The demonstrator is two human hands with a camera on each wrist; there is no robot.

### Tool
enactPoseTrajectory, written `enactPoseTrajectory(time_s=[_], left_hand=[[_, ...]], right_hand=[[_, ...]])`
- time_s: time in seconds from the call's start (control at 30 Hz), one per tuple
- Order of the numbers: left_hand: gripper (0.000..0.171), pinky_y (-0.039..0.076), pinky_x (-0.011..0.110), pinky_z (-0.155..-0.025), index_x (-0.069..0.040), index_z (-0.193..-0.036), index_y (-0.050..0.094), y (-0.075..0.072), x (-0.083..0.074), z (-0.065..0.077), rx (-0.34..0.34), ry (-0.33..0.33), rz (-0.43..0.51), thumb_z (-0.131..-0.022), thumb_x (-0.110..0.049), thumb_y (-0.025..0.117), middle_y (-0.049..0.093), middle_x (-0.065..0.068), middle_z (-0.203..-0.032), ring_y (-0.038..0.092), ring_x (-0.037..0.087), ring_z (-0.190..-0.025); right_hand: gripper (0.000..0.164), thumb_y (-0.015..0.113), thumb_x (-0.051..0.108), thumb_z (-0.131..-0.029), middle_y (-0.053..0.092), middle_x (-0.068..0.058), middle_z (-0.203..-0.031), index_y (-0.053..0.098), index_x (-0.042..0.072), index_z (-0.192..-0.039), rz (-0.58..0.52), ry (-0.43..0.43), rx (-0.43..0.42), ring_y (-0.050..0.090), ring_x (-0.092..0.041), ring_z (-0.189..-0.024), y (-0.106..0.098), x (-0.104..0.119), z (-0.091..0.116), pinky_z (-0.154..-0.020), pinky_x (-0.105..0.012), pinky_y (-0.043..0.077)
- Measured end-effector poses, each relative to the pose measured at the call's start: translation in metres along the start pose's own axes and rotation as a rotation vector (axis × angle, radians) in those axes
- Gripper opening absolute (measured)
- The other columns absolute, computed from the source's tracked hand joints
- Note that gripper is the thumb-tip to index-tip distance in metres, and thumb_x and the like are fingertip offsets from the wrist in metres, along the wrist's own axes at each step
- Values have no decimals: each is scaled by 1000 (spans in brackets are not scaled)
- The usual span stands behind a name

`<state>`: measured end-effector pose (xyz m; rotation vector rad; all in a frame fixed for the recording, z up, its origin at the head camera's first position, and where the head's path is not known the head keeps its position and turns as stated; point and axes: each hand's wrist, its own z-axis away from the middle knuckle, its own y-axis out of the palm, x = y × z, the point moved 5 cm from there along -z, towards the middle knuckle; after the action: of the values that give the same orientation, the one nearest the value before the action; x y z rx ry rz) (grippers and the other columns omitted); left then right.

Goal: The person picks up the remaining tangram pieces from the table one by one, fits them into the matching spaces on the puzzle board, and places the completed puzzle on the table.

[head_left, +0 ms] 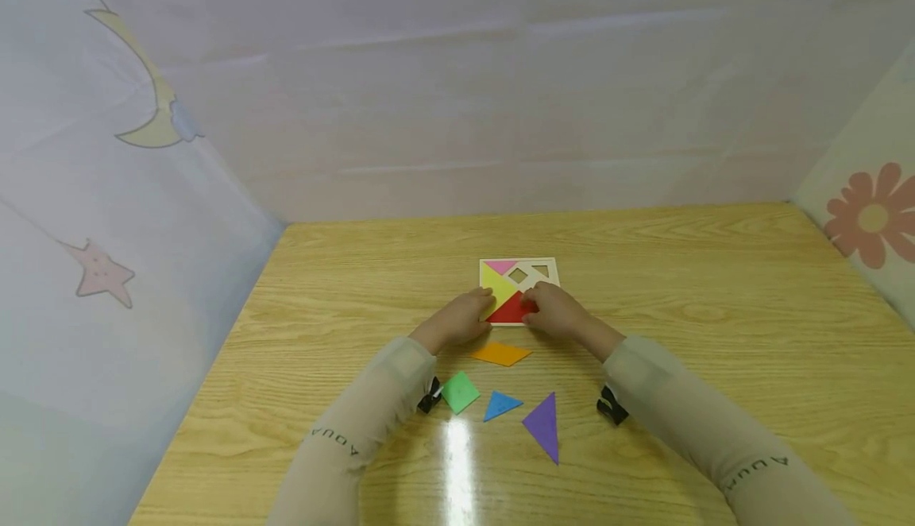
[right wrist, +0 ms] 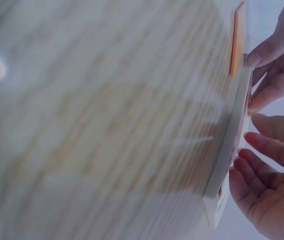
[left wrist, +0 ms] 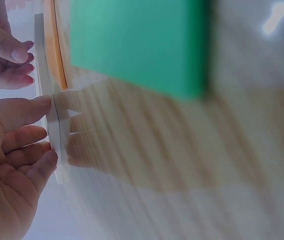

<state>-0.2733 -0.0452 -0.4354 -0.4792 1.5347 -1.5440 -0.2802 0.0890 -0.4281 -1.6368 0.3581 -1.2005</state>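
Observation:
A pale puzzle board (head_left: pixel 530 280) lies on the table with a pink triangle (head_left: pixel 499 266), a yellow triangle (head_left: pixel 493 278) and a red triangle (head_left: pixel 509 311) in it. A square and a triangular hole show in its upper right. My left hand (head_left: pixel 465 318) holds the board's lower left corner, thumb against the near edge (left wrist: pixel 55 125) and fingers along the side. Over the right part of the board, my right hand (head_left: pixel 561 310) touches the red triangle's right end with bent, loose fingertips. In the right wrist view its fingers (right wrist: pixel 259 167) are spread at the board's surface.
An orange parallelogram (head_left: pixel 503 353) lies just in front of the board. Nearer on the wooden table (head_left: pixel 343 295) are a green square (head_left: pixel 461 392), a blue triangle (head_left: pixel 502 404) and a purple triangle (head_left: pixel 545 428). Fabric walls (head_left: pixel 500 113) stand behind and at both sides.

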Motion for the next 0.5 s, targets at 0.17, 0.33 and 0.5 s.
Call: enactPoseTrajectory(time_s=[0.17, 0.33, 0.5], left_hand=[[39, 23, 31, -101, 1, -120, 46, 0, 1, 0, 3, -2, 9, -84, -14, 54, 34, 16, -132, 30, 27, -122], [36, 23, 31, -101, 1, -117, 48, -1, 0, 0, -1, 4, 10, -84, -13, 54, 35, 17, -132, 30, 27, -122], [37, 23, 32, -101, 0, -118, 47, -1, 0, 1, 4, -2, 6, -84, -13, 54, 34, 17, -132, 29, 27, -122]], right_hand=[[20, 63, 13, -77, 55, -9, -81, 61, -3, -89, -45, -39, -3, 51, -21, -74, 0, 4, 1, -69, -35, 45], [15, 60, 7, -75, 56, -9, -84, 61, -2, -87, -63, 7, 4, 51, -23, -78, 0, 9, 5, -73, -38, 44], [12, 61, 7, -74, 53, -5, -78, 60, 0, -84, -55, 7, 32, 48, -19, -71, 2, 13, 6, -65, -32, 43]])
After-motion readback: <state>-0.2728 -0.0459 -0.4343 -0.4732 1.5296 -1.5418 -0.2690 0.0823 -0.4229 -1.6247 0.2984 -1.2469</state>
